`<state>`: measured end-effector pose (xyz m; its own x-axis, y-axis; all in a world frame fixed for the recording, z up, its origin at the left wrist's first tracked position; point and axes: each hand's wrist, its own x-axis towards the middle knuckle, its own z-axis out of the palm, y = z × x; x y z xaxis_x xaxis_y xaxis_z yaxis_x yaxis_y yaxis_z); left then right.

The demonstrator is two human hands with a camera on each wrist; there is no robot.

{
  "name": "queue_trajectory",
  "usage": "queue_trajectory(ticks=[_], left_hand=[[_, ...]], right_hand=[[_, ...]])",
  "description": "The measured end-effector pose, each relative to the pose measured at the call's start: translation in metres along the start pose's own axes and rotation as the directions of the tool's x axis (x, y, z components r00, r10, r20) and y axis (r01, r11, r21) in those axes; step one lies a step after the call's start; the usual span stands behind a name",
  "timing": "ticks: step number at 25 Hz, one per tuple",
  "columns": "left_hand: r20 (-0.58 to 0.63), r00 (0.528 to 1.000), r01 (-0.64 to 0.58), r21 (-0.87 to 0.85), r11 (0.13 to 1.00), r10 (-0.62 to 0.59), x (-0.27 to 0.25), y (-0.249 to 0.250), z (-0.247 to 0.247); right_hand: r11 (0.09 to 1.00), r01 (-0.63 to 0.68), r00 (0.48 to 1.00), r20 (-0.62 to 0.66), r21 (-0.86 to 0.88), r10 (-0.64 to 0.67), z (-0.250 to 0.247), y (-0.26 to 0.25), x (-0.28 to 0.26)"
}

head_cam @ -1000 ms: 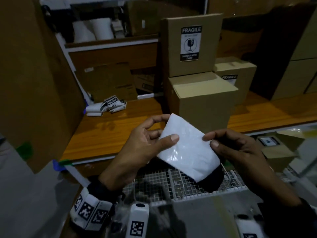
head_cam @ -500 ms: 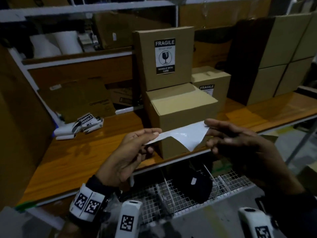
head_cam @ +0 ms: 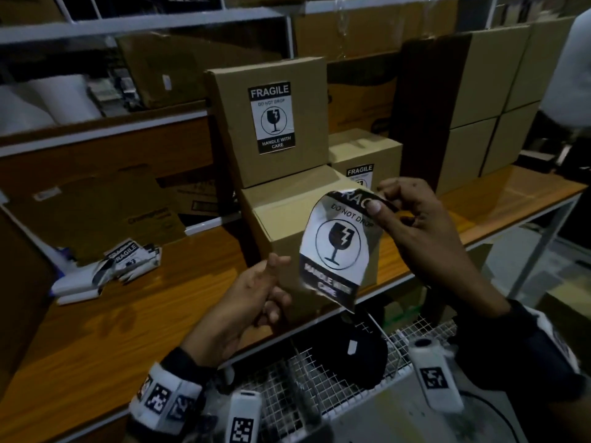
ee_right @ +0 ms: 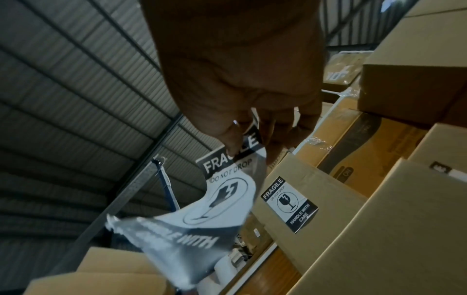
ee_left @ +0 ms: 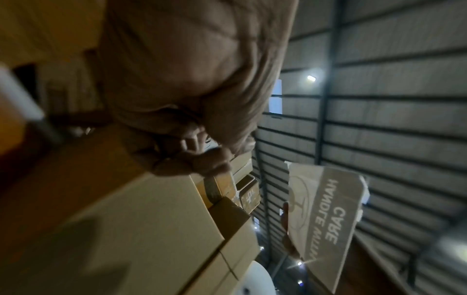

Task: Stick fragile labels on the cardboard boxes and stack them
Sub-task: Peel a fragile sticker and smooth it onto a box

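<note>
The right hand (head_cam: 415,228) pinches the top edge of a curling fragile label (head_cam: 335,247), which hangs in front of the unlabelled box (head_cam: 287,215) on the worktop (head_cam: 160,298), while the left hand (head_cam: 252,298), loosely curled, holds nothing just beside it.

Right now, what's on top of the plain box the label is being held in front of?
A second cardboard box stands upright on the plain box, with a fragile label stuck on its front. The loose label in the right hand covers part of the plain box's front.
</note>
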<state>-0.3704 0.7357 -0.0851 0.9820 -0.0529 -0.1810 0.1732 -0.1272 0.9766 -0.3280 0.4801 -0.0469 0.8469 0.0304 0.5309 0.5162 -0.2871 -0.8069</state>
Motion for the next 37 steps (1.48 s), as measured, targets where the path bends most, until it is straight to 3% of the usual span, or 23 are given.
queue_trajectory(ticks=[1,3,5,7,9,11,13,16,20,26,31,37], left_hand=[[-0.097,0.991,-0.082,0.064,0.995,0.088,0.001,0.001,0.001],[-0.237,0.912,-0.298,0.183,0.937,0.336,0.0,0.011,0.006],[-0.23,0.833,-0.464,0.205,0.862,0.503,0.002,0.028,0.017],[-0.209,0.803,-0.524,0.196,0.829,0.558,0.006,0.04,0.028],[-0.239,0.757,-0.537,0.303,0.787,0.608,0.013,0.044,0.044],[-0.326,0.683,-0.549,0.361,0.754,0.653,0.022,0.041,0.06],[-0.423,0.644,-0.543,0.334,0.771,0.637,0.028,0.033,0.071],[-0.524,0.633,-0.51,0.272,0.816,0.57,0.031,0.017,0.087],[-0.553,0.701,-0.416,0.196,0.888,0.451,0.028,-0.02,0.101],[-0.546,0.712,-0.222,0.419,0.88,0.44,0.034,-0.071,0.088],[-0.558,0.635,-0.17,0.574,0.801,0.534,0.042,-0.067,0.077],[-0.548,0.606,-0.217,0.583,0.783,0.576,0.056,-0.062,0.066]], right_hand=[[0.999,-0.021,0.999,0.027,0.045,0.02,-0.002,0.003,0.004],[0.998,-0.041,0.993,0.111,0.038,0.036,-0.004,0.01,0.014],[1.0,-0.007,0.977,0.211,-0.027,0.013,-0.005,0.017,0.024],[0.999,0.022,0.952,0.304,-0.037,-0.009,-0.008,0.021,0.034],[0.999,0.026,0.928,0.371,-0.019,-0.017,-0.013,0.025,0.043],[1.0,0.018,0.907,0.421,0.025,-0.027,-0.019,0.033,0.051],[0.997,-0.03,0.913,0.407,0.068,0.0,-0.022,0.048,0.055],[0.974,-0.135,0.939,0.336,0.18,0.068,-0.021,0.075,0.05],[0.949,-0.237,0.91,0.389,0.206,0.143,-0.009,0.107,0.023],[0.96,-0.236,0.931,0.318,0.149,0.18,0.013,0.129,-0.006],[0.991,-0.125,0.962,0.25,0.051,0.109,0.035,0.131,-0.001],[0.998,-0.069,0.981,0.182,0.007,0.066,0.053,0.143,0.009]])
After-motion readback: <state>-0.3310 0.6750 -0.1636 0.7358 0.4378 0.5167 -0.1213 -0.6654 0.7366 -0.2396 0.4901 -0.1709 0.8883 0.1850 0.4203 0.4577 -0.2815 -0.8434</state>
